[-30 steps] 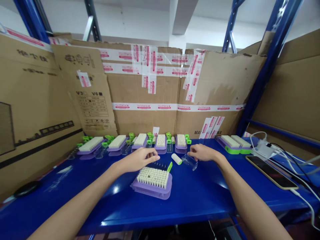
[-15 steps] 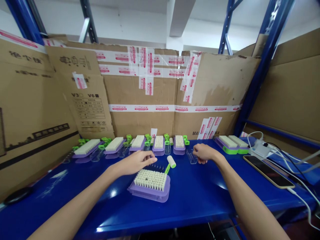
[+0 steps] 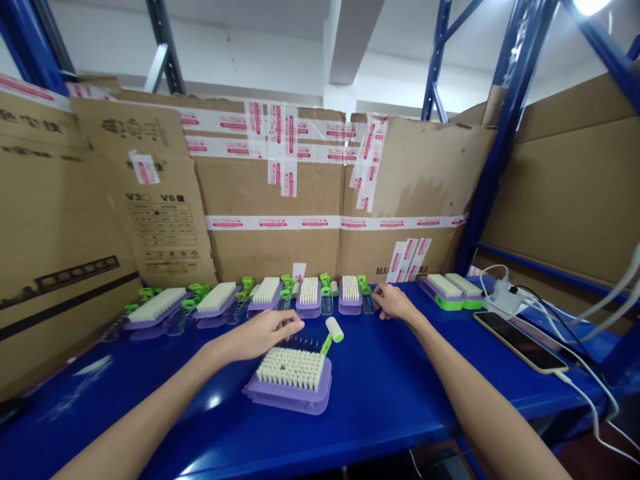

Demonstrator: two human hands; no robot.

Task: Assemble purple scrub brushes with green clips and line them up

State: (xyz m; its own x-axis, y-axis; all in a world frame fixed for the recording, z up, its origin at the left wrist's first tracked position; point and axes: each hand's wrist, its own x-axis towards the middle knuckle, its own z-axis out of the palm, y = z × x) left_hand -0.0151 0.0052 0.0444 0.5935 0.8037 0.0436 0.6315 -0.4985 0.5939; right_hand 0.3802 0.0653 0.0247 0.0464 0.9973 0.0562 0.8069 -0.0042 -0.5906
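Observation:
My left hand (image 3: 273, 331) hovers just behind the nearest purple-based brush (image 3: 290, 380), fingers loosely bent and thumb apart, with nothing visible in it. This brush has cream bristles facing up, a row of thin dark pins behind them and a green arm with a white roller (image 3: 335, 329). My right hand (image 3: 393, 302) is closed beside a clear plastic piece (image 3: 368, 304) at the back of the table, with no object visible in its fingers. Left of that piece stands another purple-based brush (image 3: 351, 293) with a green part (image 3: 364, 286).
More brushes (image 3: 215, 300) with green parts and clear pieces line the back left. Two green-and-purple brushes (image 3: 453, 290) sit at the back right, near a phone (image 3: 520, 341), a white power strip (image 3: 503, 298) and cables. Cardboard (image 3: 280, 253) walls the blue table (image 3: 380, 400).
The clear piece has moved left, close beside the rightmost brush of the back row, and my right hand has come away from it slightly. The camera view has shifted a little.

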